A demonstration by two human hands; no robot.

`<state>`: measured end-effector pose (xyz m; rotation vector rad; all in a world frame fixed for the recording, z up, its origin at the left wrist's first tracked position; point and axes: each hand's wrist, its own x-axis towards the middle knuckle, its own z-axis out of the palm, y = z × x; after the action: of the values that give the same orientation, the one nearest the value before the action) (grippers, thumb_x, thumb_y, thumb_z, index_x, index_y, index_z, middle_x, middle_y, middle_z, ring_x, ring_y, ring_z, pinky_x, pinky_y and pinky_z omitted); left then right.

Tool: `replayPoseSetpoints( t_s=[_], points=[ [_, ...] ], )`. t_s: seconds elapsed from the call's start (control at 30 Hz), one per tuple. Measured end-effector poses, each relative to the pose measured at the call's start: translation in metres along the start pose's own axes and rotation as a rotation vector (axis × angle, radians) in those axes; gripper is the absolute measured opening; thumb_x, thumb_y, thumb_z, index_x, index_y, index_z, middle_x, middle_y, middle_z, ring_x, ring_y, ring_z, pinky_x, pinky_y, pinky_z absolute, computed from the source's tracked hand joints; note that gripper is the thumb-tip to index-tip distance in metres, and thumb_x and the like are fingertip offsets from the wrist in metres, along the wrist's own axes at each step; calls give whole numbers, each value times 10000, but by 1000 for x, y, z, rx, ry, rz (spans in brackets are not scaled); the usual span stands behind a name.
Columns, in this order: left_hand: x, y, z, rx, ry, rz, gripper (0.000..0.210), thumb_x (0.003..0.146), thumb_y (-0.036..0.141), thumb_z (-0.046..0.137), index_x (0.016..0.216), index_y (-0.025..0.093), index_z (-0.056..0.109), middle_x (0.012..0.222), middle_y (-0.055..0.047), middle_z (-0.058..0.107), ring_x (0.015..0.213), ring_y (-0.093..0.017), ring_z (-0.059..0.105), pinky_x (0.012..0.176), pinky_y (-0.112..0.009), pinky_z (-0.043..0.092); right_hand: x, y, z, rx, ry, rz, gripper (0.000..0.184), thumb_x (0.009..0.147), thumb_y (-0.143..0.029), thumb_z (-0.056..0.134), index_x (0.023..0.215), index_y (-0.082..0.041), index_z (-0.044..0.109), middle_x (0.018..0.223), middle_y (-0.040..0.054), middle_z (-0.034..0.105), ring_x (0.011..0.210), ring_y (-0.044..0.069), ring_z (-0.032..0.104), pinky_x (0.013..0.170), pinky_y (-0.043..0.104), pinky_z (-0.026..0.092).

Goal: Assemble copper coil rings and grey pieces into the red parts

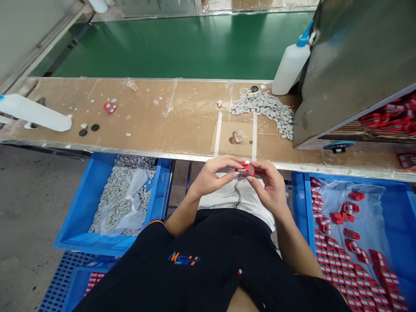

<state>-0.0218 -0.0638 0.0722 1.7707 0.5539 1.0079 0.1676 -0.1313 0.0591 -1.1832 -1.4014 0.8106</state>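
Just in front of the bench edge, both hands hold one small red plastic part [246, 169] with grey areas, which looks like a toy car body. My left hand [212, 175] pinches its left side between thumb and fingers. On the right end, the fingers and thumb of my right hand [269, 184] are closed on the same part. Behind the hands, a small clear cup [239, 136] stands on a brown cardboard piece [224, 145] taped to the bench. Farther back lies a heap of small grey pieces [264, 106].
A blue bin [73, 216] of grey pieces stands at left, another blue bin [300, 197] with rows of red parts at right. White bottles [290, 67] are on the bench at both sides. A metal cabinet [351, 65] rises at right; a green belt [195, 47] runs behind.
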Motion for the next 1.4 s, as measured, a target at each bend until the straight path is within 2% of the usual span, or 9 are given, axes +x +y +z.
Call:
replayPoseSetpoints(
  t_s=[0.23, 0.43, 0.57, 0.7, 0.93, 1.03, 1.17, 1.27, 1.4],
  points=[
    [10, 0, -3, 113, 17, 24, 396, 890, 344, 747, 1233, 161, 673, 1113, -119, 748, 992, -203, 724, 877, -313, 584, 7, -8, 15, 51, 138, 41, 298, 936, -464, 657, 1152, -263, 617, 1179, 105, 664, 1118, 240, 666, 910, 407, 599],
    [23, -2, -24, 318, -165, 123, 378, 944, 328, 673, 1254, 111, 665, 943, -91, 687, 819, -171, 651, 744, -289, 544, 33, -22, -4, -222, -105, -99, 23, 949, -256, 648, 931, -243, 646, 1009, 66, 709, 967, 216, 692, 837, 364, 565],
    [31, -8, -35, 324, -228, 120, 393, 964, 403, 628, 1254, 139, 660, 872, -44, 617, 750, -151, 588, 696, -269, 514, 48, -24, -10, -320, -275, -122, 89, 961, -176, 594, 887, -224, 582, 984, 67, 703, 885, 194, 675, 757, 313, 530],
    [36, -16, -41, 293, -251, 106, 378, 984, 425, 586, 1220, 139, 660, 893, -50, 603, 778, -162, 587, 723, -282, 519, 56, -14, -3, -321, -255, -171, 166, 975, -176, 549, 819, -224, 521, 860, 46, 625, 762, 171, 600, 676, 284, 482],
    [37, -21, -14, 275, -435, -6, 375, 990, 416, 571, 1260, 168, 652, 956, -82, 643, 869, -204, 639, 810, -324, 555, 23, 2, -11, -150, -156, -12, 236, 992, -322, 585, 782, -219, 555, 822, 33, 666, 757, 168, 648, 692, 285, 512],
    [39, -29, -1, 213, -531, -163, 516, 932, 434, 664, 1391, 219, 571, 1100, -102, 694, 972, -233, 675, 885, -372, 577, -9, 10, -47, -207, -17, 147, 260, 995, -392, 568, 809, -216, 612, 863, 57, 720, 803, 192, 689, 737, 314, 541],
    [45, -40, -3, 172, -498, -364, 455, 928, 421, 639, 1333, 214, 631, 1093, -96, 746, 940, -229, 702, 912, -390, 586, -33, 26, -149, -640, 445, 365, 280, 952, -428, 572, 801, -209, 659, 797, 76, 730, 757, 238, 687, 747, 369, 544],
    [46, -45, -12, 179, -424, -487, 425, 896, 432, 646, 1248, 198, 690, 1044, -97, 772, 906, -233, 720, 905, -392, 593, -18, 46, -238, -1044, 704, 570, 227, 914, -347, 561, 785, -185, 652, 838, 133, 728, 792, 283, 683, 785, 420, 529],
    [48, -43, -11, 180, -358, -591, 398, 857, 429, 667, 1163, 185, 737, 968, -104, 784, 883, -244, 729, 871, -364, 595, 23, 75, -313, -1129, 765, 616, 147, 862, -225, 540, 804, -146, 650, 939, 219, 703, 912, 355, 665, 841, 495, 496]
  ],
)
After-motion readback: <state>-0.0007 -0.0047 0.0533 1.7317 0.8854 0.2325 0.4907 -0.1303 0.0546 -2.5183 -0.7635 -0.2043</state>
